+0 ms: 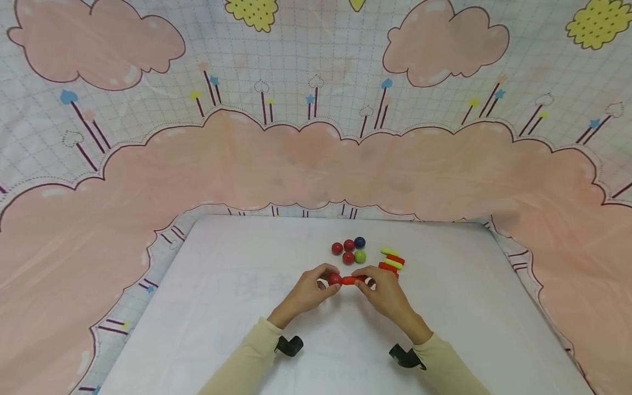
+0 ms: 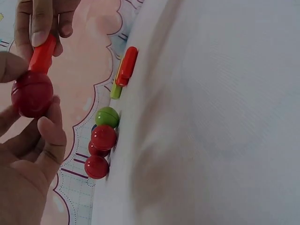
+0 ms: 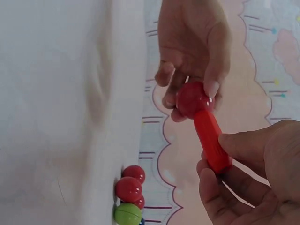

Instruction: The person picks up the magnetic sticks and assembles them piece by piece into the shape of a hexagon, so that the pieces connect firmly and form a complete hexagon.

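Note:
My left hand (image 1: 307,289) holds a glossy dark-red ball (image 2: 33,93) between thumb and fingers; a thin seam line runs round it. Opposite, my right hand (image 1: 387,295) pinches a short orange-red stick (image 3: 211,140) with flattened sides. One end of the stick meets the ball, so the two form a line between my hands above the white table. In the right wrist view, the thumb lies along the stick's side and the fingers curl beneath its far end. The joint's inner detail is hidden.
Just beyond my hands sit three red balls (image 1: 348,258), a dark-blue ball (image 1: 360,242) and a green ball (image 1: 360,256) in a cluster. Right of them, several red and yellow sticks (image 1: 393,263) lie side by side, partly behind my right hand. A patterned cloth (image 1: 316,164) hangs behind the table (image 1: 237,274).

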`<action>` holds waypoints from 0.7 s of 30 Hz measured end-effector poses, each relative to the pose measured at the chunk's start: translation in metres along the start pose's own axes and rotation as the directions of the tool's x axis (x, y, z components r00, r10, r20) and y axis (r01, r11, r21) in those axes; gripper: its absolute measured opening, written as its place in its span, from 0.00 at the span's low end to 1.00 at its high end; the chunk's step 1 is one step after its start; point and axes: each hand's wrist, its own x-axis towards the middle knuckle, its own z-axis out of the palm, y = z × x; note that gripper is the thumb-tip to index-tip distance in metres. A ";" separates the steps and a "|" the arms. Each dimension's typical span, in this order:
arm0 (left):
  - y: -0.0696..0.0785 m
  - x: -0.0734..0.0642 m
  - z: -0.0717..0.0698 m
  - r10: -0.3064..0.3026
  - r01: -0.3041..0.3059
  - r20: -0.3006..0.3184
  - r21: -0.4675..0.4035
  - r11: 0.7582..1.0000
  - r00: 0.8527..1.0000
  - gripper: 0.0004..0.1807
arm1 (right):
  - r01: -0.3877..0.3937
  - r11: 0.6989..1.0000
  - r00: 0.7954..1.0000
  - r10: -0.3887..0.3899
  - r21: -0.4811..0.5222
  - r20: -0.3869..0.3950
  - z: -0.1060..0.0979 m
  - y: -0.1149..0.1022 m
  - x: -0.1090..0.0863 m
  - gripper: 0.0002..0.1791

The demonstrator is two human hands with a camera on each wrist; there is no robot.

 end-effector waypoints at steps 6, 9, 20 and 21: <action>-0.002 -0.003 0.002 -0.017 0.017 0.077 0.002 1.000 0.997 0.13 | 0.007 0.998 1.000 -0.008 0.064 0.027 0.006 -0.004 0.000 0.14; -0.003 -0.003 0.004 -0.020 0.019 0.073 0.013 1.000 0.997 0.13 | 0.012 0.996 0.998 -0.017 0.088 0.053 0.010 -0.005 0.000 0.15; -0.007 -0.008 -0.003 -0.062 0.062 0.031 0.010 0.998 0.998 0.13 | -0.010 0.997 1.000 0.012 0.079 -0.026 0.002 0.005 0.020 0.15; -0.008 -0.008 -0.003 -0.062 0.062 0.032 0.007 0.998 0.998 0.13 | -0.022 0.997 0.999 0.024 0.077 -0.027 0.000 0.008 0.023 0.15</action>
